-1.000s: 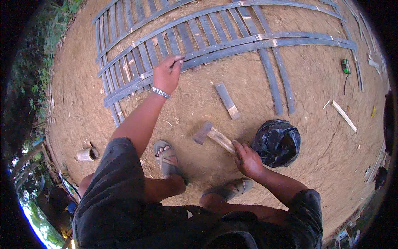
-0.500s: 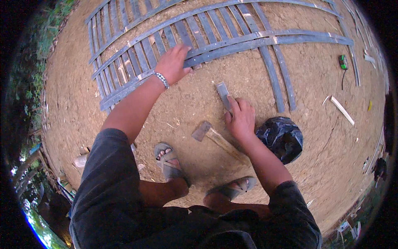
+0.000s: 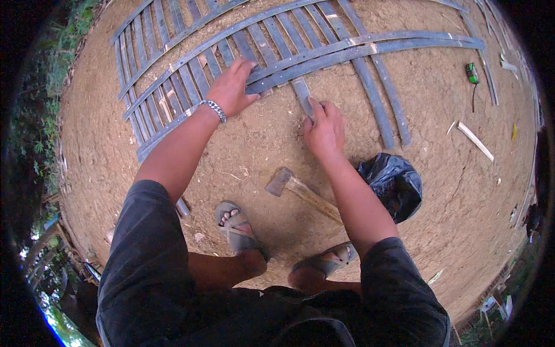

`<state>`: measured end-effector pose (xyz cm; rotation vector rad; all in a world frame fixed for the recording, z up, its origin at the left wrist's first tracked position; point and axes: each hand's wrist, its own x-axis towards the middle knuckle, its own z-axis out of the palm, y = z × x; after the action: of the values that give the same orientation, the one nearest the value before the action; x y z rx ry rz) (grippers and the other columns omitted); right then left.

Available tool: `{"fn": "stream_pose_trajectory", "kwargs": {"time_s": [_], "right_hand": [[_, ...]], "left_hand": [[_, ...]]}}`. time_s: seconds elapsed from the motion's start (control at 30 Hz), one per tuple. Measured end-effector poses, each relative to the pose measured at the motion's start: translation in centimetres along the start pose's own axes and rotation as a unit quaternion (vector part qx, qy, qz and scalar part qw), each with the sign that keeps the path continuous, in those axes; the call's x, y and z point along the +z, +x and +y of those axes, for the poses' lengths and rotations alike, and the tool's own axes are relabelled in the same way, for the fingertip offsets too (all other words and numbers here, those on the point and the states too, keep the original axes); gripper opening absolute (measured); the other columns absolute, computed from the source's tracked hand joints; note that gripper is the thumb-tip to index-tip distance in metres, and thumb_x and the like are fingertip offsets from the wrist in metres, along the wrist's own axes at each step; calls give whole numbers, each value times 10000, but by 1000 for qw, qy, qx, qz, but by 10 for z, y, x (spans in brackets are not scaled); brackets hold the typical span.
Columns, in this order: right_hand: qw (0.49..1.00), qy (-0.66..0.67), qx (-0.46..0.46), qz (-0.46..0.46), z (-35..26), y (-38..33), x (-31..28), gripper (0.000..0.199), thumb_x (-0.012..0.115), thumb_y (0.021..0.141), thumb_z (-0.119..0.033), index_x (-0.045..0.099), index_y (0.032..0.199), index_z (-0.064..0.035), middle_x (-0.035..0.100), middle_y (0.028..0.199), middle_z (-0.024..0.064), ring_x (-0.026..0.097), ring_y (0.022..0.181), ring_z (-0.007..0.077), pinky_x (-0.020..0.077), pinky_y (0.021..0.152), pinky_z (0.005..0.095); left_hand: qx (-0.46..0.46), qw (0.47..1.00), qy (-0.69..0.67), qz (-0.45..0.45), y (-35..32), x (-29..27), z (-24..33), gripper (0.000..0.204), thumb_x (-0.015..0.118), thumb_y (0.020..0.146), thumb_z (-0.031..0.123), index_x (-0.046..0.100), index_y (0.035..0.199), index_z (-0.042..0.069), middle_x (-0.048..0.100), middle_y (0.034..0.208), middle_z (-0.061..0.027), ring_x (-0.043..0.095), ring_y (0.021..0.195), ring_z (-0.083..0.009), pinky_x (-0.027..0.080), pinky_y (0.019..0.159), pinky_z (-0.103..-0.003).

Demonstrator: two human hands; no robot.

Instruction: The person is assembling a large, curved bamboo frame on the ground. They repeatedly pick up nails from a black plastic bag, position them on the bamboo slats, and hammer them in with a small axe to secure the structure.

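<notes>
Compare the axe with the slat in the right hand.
The axe lies loose on the ground; the slat is held in the right hand. The axe has a dark, blocky head on a pale handle; the slat is a flat grey strip. The axe lies clear of the frame; the slat reaches its near edge. Both slant similarly.

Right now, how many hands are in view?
2: the left hand at the lattice's near edge, and the right hand holding a slat to its right. No other hand shows.
</notes>
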<state>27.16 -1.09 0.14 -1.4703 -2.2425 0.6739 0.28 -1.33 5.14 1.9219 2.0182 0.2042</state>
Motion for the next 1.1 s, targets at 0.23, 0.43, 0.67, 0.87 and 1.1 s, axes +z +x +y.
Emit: {"fn": "stream_pose_trajectory", "kwargs": {"time_s": [0.23, 0.43, 0.67, 0.87, 1.1], "right_hand": [[1000, 14, 15, 9, -1, 0, 2, 481, 763, 799, -151, 685, 1273, -117, 617, 1170, 162, 604, 1081, 373, 476, 956, 468], [1000, 1, 10, 27, -3, 5, 7, 472, 761, 807, -161, 689, 1273, -137, 624, 1149, 155, 616, 1054, 371, 497, 924, 460], [1000, 15, 15, 17, -3, 2, 4, 540, 782, 802, -179, 642, 1322, -135, 597, 1194, 157, 584, 1114, 370, 473, 942, 473], [980, 54, -166, -95, 5, -66, -37, 580, 796, 812, -203, 592, 1350, -130, 557, 1238, 175, 552, 1104, 384, 464, 939, 482], [920, -17, -154, -361, 47, -195, -78, 543, 664, 913, -231, 530, 1436, -172, 490, 1364, 166, 515, 1171, 385, 470, 979, 508]], "left_hand": [[7, 999, -28, 20, -4, 1, -1, 787, 877, 718, 216, 491, 1379, 37, 491, 1378, -170, 547, 1269, -397, 493, 1058, -436], [10, 1000, -26, 6, -1, -2, -2, 784, 876, 717, 217, 492, 1377, 41, 490, 1385, -170, 560, 1258, -399, 497, 1050, -437], [17, 1000, -6, 10, 0, -2, -2, 761, 855, 753, 286, 498, 1381, 48, 491, 1398, -181, 563, 1254, -393, 501, 1032, -445], [78, 977, -117, 162, 13, 6, -6, 419, 705, 907, 250, 633, 1273, 59, 637, 1239, -181, 614, 1184, -368, 514, 985, -424], [32, 953, -246, 173, 25, 19, 37, 302, 643, 920, 144, 725, 1208, 106, 720, 1141, -141, 683, 1057, -336, 540, 917, -390]]}}
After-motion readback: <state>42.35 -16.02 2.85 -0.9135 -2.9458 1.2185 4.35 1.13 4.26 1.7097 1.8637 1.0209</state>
